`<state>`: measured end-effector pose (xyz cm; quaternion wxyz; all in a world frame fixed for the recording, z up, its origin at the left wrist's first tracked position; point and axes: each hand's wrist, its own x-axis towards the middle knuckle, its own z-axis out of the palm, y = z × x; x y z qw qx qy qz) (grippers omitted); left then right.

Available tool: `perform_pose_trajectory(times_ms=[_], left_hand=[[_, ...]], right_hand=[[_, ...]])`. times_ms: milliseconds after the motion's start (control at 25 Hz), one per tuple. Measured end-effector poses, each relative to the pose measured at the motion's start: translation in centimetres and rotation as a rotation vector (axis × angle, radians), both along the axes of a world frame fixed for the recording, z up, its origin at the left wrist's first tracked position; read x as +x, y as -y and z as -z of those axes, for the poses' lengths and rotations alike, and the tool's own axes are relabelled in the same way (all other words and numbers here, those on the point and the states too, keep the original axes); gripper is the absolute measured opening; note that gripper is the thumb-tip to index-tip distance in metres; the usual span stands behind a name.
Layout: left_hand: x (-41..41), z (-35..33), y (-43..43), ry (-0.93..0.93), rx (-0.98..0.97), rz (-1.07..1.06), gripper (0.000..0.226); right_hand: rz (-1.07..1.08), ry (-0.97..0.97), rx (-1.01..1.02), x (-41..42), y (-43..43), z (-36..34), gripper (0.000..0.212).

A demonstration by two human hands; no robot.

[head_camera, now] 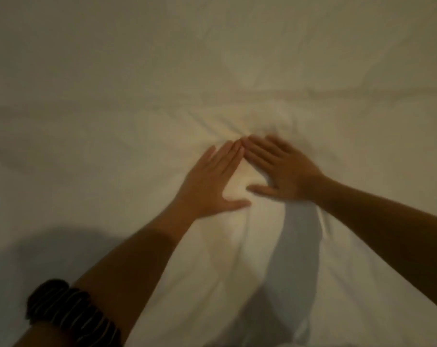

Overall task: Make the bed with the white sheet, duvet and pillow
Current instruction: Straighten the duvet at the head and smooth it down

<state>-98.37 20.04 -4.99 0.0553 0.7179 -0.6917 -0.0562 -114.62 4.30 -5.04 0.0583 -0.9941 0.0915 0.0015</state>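
Head view, dim light, some blur.

- White sheet (107, 91) fills the whole view. No edge or corner of the bed shows, so this spot cannot be placed on the bed. It could be the duvet; the cloth alone does not settle it.
- Left hand (207, 181) and right hand (285, 171) lie flat, palms down, fingers straight, pressing the cloth and grasping nothing. Fingertips meet; thumbs point at each other, just apart.
- Creases (260, 121) bunch just beyond the fingertips and fan outward.
- Dark striped sleeve (69, 314) on the left arm.
- Pillow not in view.

Judgement: the smoothing step is in hand. The next move probably calls for sweeping the palms apart, kept flat, to push the bunch outward. Pressing too hard may drag the cloth into new creases.
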Motion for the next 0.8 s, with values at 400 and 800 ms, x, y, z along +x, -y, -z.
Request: perform_pose_trajectory(times_ms=[400, 800], left_hand=[[-3.6, -0.4, 8.5, 0.019, 0.123, -0.165, 0.107], [-10.0, -1.8, -2.9, -0.048, 0.138, -0.110, 0.119]], right_hand=[[0.169, -0.072, 0.050, -0.8, 5.5, 0.2, 0.087], [0.261, -0.077, 0.133, -9.6, -6.7, -0.9, 0.099]])
